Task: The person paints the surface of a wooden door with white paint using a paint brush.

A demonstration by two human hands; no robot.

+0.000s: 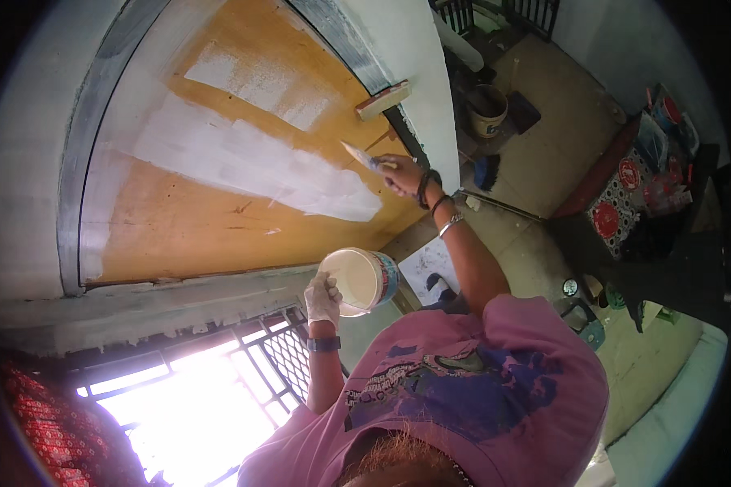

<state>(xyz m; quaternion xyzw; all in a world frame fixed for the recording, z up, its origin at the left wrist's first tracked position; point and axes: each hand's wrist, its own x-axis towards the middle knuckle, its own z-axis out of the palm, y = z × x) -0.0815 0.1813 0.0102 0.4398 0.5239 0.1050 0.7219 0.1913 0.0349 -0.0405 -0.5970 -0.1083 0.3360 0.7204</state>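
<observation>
My left hand (322,296), in a whitish glove, grips the rim of a white paint bucket (361,280) that is tilted so its pale inside shows. My bare right hand (402,174) is closed round the handle of a paintbrush (359,154), its bristles pointing up and left. Behind the brush tip spreads an orange-brown wooden panel (187,215). A broad white paint patch (252,166) crosses its middle, and a thinner white patch (256,85) lies above. Whether the bristles touch the panel I cannot tell.
A flat wooden block (383,99) sits at the panel's grey frame. Below left is a bright barred window (203,398) beside a red patterned curtain (49,422). On the right are a cluttered table (625,203), a floor bucket (487,112) and a dark blue brush head (486,172).
</observation>
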